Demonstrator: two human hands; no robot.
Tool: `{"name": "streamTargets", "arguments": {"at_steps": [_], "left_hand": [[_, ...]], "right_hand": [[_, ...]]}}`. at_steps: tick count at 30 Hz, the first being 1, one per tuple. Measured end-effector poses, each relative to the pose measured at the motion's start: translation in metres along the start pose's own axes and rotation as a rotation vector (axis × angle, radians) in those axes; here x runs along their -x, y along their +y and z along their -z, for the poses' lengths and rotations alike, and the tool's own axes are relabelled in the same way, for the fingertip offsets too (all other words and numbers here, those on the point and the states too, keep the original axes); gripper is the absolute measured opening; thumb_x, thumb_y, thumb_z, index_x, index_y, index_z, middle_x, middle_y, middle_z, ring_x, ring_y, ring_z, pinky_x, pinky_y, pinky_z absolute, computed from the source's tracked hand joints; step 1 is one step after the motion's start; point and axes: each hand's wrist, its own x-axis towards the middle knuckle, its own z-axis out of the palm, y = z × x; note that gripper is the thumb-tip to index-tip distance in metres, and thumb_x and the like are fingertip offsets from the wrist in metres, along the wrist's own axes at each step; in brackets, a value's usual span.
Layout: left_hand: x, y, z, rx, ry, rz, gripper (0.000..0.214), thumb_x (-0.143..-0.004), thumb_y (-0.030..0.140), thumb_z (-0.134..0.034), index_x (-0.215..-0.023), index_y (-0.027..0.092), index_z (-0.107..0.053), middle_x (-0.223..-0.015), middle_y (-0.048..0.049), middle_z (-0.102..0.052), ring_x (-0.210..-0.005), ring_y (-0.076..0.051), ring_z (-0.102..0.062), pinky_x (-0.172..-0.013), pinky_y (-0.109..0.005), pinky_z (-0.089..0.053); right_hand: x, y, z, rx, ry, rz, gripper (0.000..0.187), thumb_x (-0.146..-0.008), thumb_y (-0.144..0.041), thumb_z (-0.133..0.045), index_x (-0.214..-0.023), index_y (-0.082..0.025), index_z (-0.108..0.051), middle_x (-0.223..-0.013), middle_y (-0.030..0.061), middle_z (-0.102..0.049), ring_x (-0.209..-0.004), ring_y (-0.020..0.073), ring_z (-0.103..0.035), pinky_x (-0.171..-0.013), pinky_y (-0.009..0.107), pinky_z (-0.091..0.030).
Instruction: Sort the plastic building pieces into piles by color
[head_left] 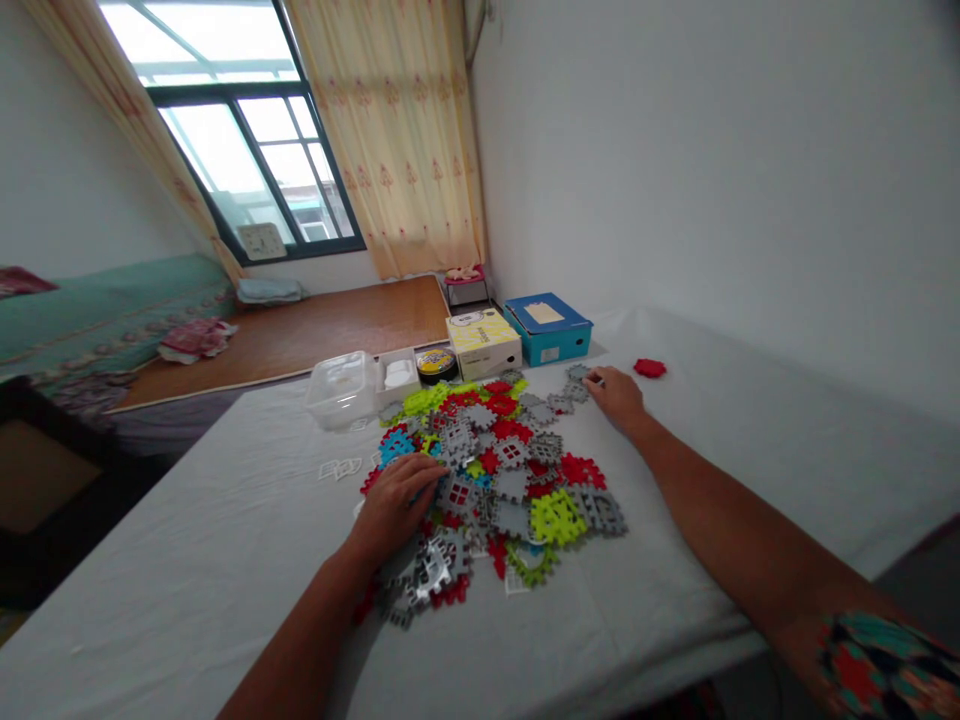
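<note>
A heap of flat, toothed plastic building pieces lies on the table, in grey, red, lime green and blue. My left hand [397,505] rests on the heap's left side, palm down with fingers laid over the pieces, next to a blue piece [395,445] and a grey window-patterned piece [459,492]. At the far right edge of the heap, my right hand [619,395] has its fingertips pinched at a grey toothed piece [577,373]. Further right, a single red piece [649,368] lies apart on the cloth.
Behind the heap stand a clear plastic tub [341,390], a white box [397,372], a round black-and-yellow tin [436,366], a yellow-and-white box [484,342] and a blue box [547,328]. A white cloth [202,510] covers the table. A wall rises on the right.
</note>
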Motion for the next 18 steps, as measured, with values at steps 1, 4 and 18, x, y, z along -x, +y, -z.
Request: {"name": "streamTargets", "arguments": {"at_steps": [1, 4, 18], "left_hand": [[0.0, -0.001, 0.0, -0.002, -0.001, -0.001, 0.023, -0.093, 0.021, -0.051, -0.109, 0.024, -0.068, -0.107, -0.0061, -0.069, -0.103, -0.018, -0.062, -0.094, -0.038, -0.051], [0.001, -0.003, -0.002, -0.009, 0.003, -0.002, 0.023, -0.093, 0.021, -0.052, -0.109, 0.024, -0.068, -0.107, -0.0061, -0.068, -0.103, -0.018, -0.062, -0.094, -0.038, -0.051], [-0.002, 0.0, 0.0, -0.001, 0.008, -0.016, 0.021, -0.093, 0.02, -0.052, -0.106, 0.024, -0.068, -0.105, -0.0052, -0.069, -0.101, -0.018, -0.063, -0.093, -0.037, -0.051]], "right_hand": [[0.002, -0.002, 0.001, 0.039, -0.051, -0.002, 0.02, -0.084, -0.035, -0.056, -0.086, -0.022, -0.071, -0.091, 0.0056, -0.071, -0.079, 0.0194, -0.062, -0.069, 0.028, -0.043], [0.008, -0.008, 0.001, 0.122, -0.171, 0.002, 0.02, -0.085, -0.032, -0.054, -0.089, -0.023, -0.072, -0.095, 0.006, -0.072, -0.085, 0.0216, -0.063, -0.07, 0.029, -0.044], [0.008, -0.023, 0.0, 0.105, -0.199, 0.2, 0.05, -0.082, -0.005, -0.044, -0.122, -0.024, -0.066, -0.127, 0.0032, -0.064, -0.113, 0.0229, -0.054, -0.094, 0.032, -0.043]]}}
